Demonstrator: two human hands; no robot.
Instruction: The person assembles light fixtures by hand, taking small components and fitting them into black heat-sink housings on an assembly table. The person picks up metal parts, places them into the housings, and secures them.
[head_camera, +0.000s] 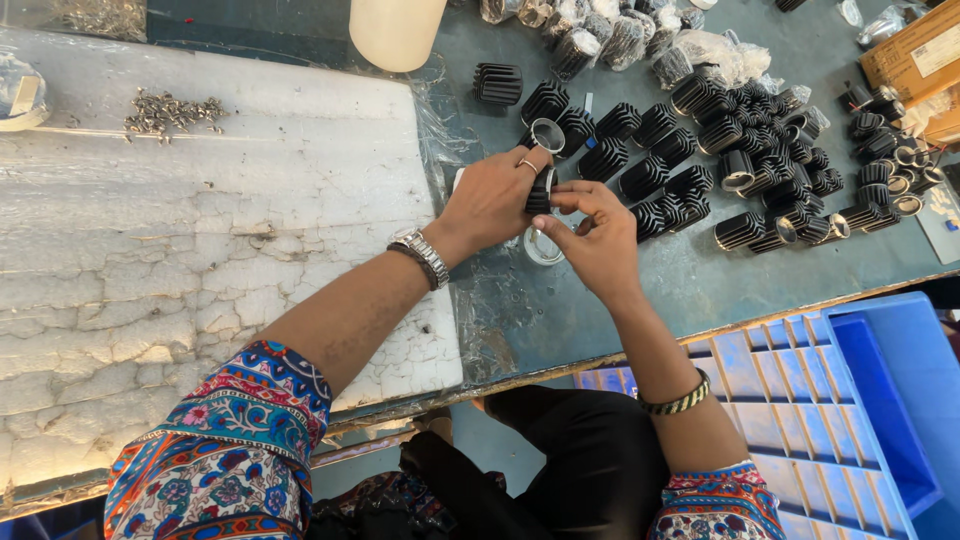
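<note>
My left hand (492, 200) grips a black finned cylinder (540, 190), a small ribbed metal part, just above the blue-grey table (690, 285). A watch and a ring show on that hand. My right hand (595, 232) meets it from the right, its fingers pinched at the same part. Under both hands lies a small round clear-rimmed piece (541, 247). Just behind my left fingers stands another finned cylinder with a shiny ring on top (547, 133).
Several black finned cylinders (760, 150) lie heaped at the right, some bagged (700, 45) at the back. A cracked white board (200, 230) with a pile of small screws (170, 110) covers the left. A white bottle (395, 30) stands behind. A blue crate (850, 400) sits below right.
</note>
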